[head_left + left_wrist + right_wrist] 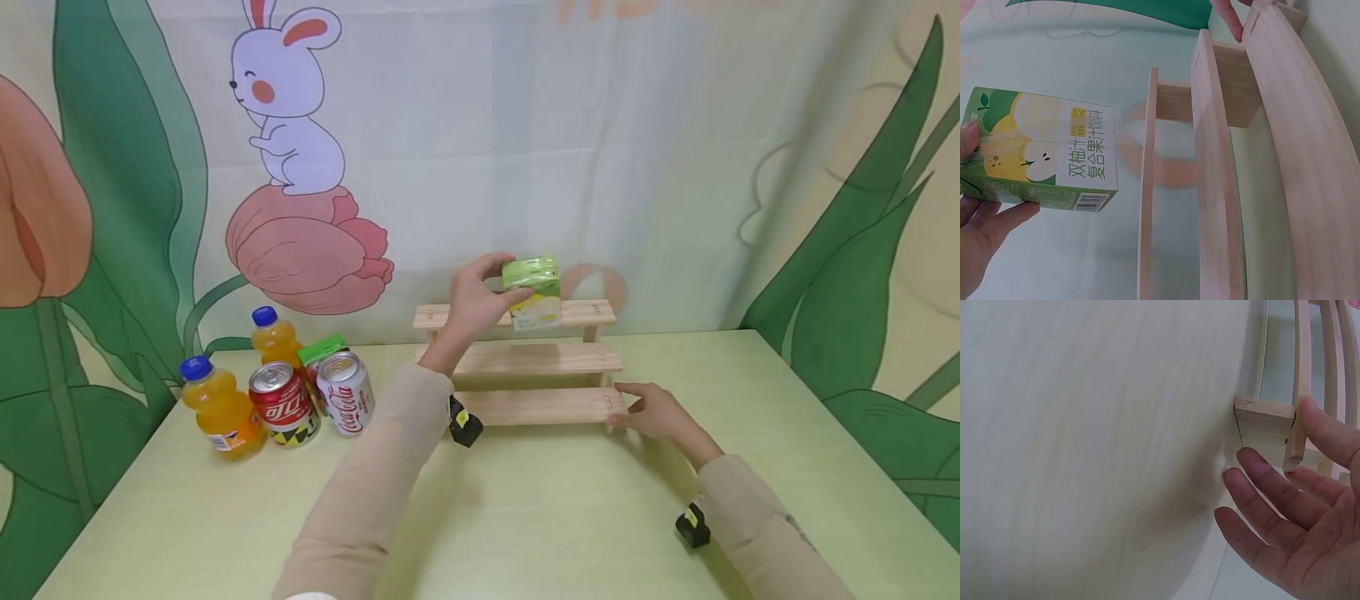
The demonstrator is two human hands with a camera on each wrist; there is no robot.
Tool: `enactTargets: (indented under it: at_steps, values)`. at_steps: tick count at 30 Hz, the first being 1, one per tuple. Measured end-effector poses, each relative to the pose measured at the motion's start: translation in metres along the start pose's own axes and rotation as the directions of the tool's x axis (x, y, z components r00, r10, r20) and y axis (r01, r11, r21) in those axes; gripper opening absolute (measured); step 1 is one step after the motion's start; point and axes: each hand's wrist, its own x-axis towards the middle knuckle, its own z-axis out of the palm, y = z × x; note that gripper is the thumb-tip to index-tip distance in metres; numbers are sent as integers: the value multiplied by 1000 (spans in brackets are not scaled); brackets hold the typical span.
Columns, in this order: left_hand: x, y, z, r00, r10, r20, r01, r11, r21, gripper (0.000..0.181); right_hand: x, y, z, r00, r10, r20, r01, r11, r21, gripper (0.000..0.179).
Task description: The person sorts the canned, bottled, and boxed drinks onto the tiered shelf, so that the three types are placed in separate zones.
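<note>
My left hand (477, 304) holds a green-and-yellow juice carton (536, 300) by its side, above the top step of a three-step wooden rack (536, 406). In the left wrist view the carton (1047, 147) lies sideways, its printed front and barcode showing, with a gap between it and the planks (1210, 156). My right hand (658, 414) is at the right end of the lowest step. Seen from the right wrist, the thumb and index finger pinch that plank's end (1297, 440), while the other fingers (1260, 544) extend loosely beside it.
Left of the rack stand two orange-drink bottles (222, 417) with blue caps, a red can (283, 404), a white Coca-Cola can (345, 396) and a partly hidden green carton (322, 348). A printed curtain (450, 167) hangs behind the pale table (525, 517).
</note>
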Motion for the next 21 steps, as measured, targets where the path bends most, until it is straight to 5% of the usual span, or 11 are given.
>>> enactTargets:
  at_steps: [21]
  values:
    - [15,-16,22,999,35,-8,-34,995,98,46,-1,0,0,1000,-4,-10,4,1000,6,63]
